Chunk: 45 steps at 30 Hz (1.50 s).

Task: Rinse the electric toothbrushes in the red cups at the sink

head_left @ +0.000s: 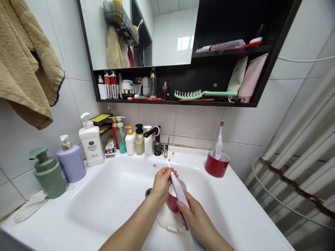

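Over the sink [110,195] I hold a pale lilac electric toothbrush [178,188], its brush head pointing up toward the tap. My right hand [195,212] is wrapped round the handle. The fingers of my left hand [163,179] pinch the neck, just below the brush head. Behind the handle, partly hidden, a red cup [171,204] with a white inside stands in the basin, by a white lidded thing [167,221] I cannot name. A small loose brush head [172,156] lies on the ledge beside the black tap [157,143].
A second red cup [216,168] holding another electric toothbrush [218,146] stands on the right rim. Several pump bottles [91,143] line the left and back. Above hangs a dark cabinet [162,103] with a mirror, a green hairbrush [188,94] and tubes.
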{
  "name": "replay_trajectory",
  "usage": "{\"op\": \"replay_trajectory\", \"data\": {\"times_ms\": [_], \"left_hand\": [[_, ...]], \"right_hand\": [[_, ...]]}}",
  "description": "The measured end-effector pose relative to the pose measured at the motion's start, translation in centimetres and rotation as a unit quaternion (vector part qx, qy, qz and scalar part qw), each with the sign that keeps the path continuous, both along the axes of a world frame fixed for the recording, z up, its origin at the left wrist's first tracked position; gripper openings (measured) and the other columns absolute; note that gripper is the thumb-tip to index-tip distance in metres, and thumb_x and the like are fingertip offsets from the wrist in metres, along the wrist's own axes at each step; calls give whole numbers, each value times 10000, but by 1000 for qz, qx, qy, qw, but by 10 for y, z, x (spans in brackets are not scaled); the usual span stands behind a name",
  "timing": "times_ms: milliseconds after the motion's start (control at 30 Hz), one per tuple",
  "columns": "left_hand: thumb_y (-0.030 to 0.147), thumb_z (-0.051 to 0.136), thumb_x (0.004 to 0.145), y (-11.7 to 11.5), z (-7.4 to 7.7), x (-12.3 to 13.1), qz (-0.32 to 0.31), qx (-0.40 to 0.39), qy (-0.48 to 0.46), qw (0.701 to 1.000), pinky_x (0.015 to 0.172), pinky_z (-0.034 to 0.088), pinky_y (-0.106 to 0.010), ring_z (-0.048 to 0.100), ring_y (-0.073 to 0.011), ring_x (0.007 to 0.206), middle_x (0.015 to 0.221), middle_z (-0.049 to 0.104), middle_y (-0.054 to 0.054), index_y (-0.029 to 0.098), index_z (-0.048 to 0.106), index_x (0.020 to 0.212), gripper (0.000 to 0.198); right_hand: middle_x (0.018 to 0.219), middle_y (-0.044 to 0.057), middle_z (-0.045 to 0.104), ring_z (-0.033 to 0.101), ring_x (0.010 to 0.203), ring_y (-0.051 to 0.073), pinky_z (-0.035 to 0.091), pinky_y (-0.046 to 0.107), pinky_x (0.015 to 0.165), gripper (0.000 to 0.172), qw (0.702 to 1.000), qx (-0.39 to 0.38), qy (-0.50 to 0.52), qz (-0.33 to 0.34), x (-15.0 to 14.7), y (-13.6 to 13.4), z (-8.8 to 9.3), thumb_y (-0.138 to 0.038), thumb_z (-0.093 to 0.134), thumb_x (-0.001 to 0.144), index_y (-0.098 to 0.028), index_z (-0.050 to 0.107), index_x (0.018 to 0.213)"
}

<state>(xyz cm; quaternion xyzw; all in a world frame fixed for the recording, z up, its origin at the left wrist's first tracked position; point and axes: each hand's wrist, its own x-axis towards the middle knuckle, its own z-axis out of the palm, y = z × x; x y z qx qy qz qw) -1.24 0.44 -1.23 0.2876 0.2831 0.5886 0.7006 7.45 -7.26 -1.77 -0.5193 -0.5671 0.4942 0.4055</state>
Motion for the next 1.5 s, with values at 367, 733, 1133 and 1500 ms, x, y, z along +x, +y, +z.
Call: {"op": "replay_trajectory", "data": {"times_ms": [367, 733, 1133, 1500], "left_hand": [[173, 528, 574, 0, 1, 0, 14, -4, -16, 1000, 611, 403, -235, 524, -95, 526, 539, 535, -15, 110, 488, 601, 79], [174, 530, 563, 1, -2, 1, 38, -6, -29, 999, 582, 401, -238, 516, -95, 500, 511, 525, -5, 116, 479, 597, 84], [158, 511, 574, 3, -2, 2, 40, -25, -30, 998, 586, 403, -240, 516, -92, 504, 523, 522, -4, 121, 470, 608, 65], [149, 486, 605, 5, -5, 3, 51, -38, -28, 998, 579, 408, -229, 514, -85, 499, 507, 515, 1, 126, 462, 605, 33]], "right_hand": [[503, -55, 387, 366, 372, 65, 330, 191, 363, 313, 999, 26, -30, -25, -3, 1, -4, -333, 354, 694, -192, 390, 971], [501, -57, 371, 342, 360, 61, 315, 187, 342, 334, 1000, -9, 8, 7, -5, 3, -2, -313, 314, 709, -183, 368, 1012], [519, -52, 380, 365, 368, 60, 320, 182, 341, 331, 1000, -15, -20, -4, -4, 2, -3, -329, 316, 707, -183, 368, 1000], [535, -46, 392, 370, 377, 53, 317, 176, 346, 304, 1000, -15, -13, 7, -1, 1, -1, -334, 329, 703, -180, 399, 956]]}}
